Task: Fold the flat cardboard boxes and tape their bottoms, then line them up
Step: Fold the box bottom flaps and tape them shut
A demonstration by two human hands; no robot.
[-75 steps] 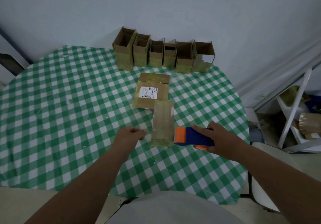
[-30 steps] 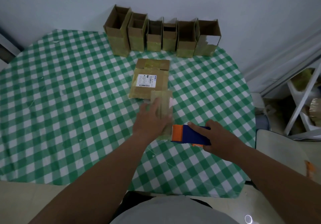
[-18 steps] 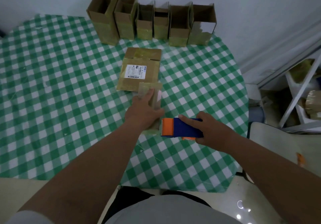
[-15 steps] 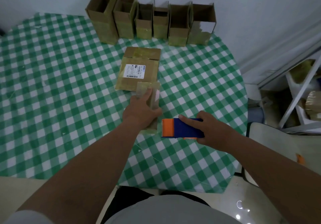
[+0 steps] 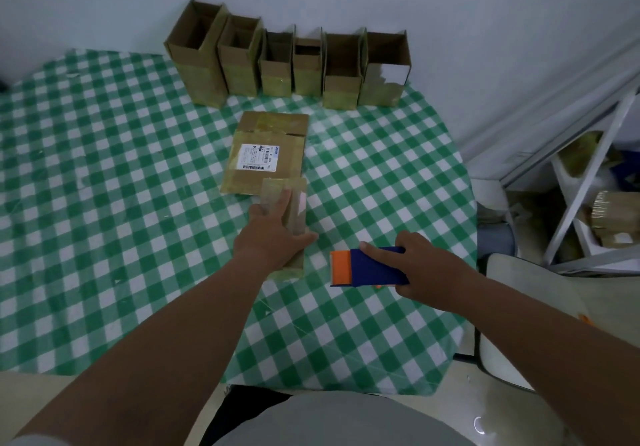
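On the checked table (image 5: 104, 168), the left hand (image 5: 273, 234) has come down flat, fingers straight, onto the small flat box (image 5: 294, 224) beside the right hand (image 5: 422, 269) gripping the tape dispenser (image 5: 367, 267), so folding looks imminent.

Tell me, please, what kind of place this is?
Probably a home or small packing corner, not a factory: a table with a green checked cloth, a row of folded boxes against a plain wall, and cluttered white shelving.

Left hand (image 5: 273, 234) lies flat, fingers extended; right hand (image 5: 420, 269) curls in a grip.
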